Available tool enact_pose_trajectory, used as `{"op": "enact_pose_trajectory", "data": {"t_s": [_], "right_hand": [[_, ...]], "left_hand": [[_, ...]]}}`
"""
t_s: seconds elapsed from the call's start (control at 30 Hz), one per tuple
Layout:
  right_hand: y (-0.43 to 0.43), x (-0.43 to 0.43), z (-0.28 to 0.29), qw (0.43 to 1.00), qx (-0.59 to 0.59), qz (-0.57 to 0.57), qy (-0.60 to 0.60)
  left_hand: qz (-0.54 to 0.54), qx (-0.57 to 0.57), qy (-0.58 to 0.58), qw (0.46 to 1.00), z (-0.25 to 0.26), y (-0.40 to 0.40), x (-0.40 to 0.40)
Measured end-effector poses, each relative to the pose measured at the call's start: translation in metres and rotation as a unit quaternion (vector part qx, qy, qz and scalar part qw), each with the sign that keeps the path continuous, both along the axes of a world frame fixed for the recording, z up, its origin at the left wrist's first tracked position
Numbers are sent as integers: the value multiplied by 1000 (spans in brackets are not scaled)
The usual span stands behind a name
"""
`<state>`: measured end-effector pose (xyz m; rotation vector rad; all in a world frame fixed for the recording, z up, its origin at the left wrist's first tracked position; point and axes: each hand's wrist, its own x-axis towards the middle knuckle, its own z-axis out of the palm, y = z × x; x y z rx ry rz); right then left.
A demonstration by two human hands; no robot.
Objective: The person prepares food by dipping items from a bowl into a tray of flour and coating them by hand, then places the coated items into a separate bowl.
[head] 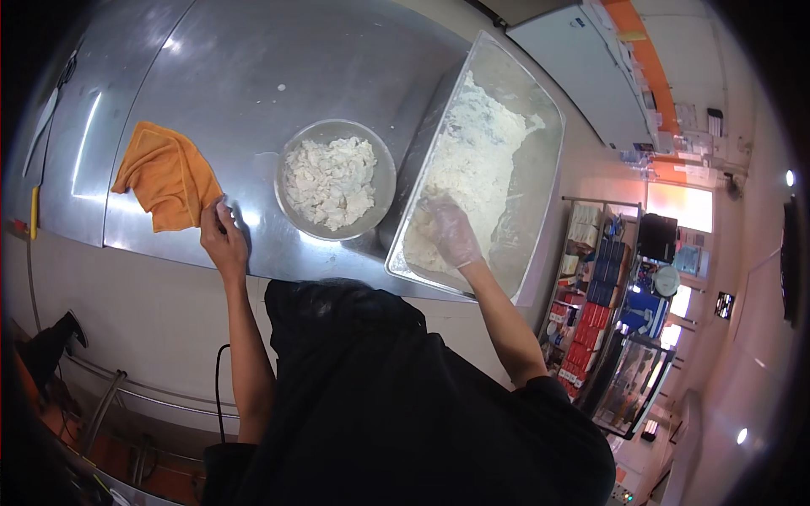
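My left hand (224,237) is bare and rests at the lower right corner of an orange cloth (168,177) on the steel table; whether its fingers pinch the cloth is not clear. My right hand (450,233), in a clear plastic glove, is down in white flour (478,152) inside a deep rectangular metal pan (538,95). Its fingertips are partly hidden in the flour, so their grip does not show. Between my hands stands a round metal bowl (388,148) that holds lumpy, floured pieces (330,180), of a kind I cannot tell.
The stainless steel table (221,69) carries small white spots beyond the bowl. A knife-like tool (41,129) and a yellow handle (35,212) lie at its far left. Stocked shelves (595,272) stand to the right. Part of another person's leg (54,341) shows at lower left.
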<state>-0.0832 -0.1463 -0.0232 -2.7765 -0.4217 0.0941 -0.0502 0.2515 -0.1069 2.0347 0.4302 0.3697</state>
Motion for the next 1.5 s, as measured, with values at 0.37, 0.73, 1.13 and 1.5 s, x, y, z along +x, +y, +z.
{"op": "enact_pose_trajectory", "data": {"t_s": [0.37, 0.73, 1.13, 1.5], "right_hand": [[-69, -3, 93, 961, 79, -209, 161], [-8, 37, 131, 790, 497, -278, 225], [-35, -12, 9, 998, -46, -34, -34], [-99, -15, 20, 857, 346, -310, 221]], "left_hand": [[-6, 7, -7, 1000, 4, 3, -1], [-6, 8, -45, 999, 6, -2, 2], [-13, 15, -24, 1000, 9, -1, 2], [-12, 13, -30, 999, 1, 0, 2]]}}
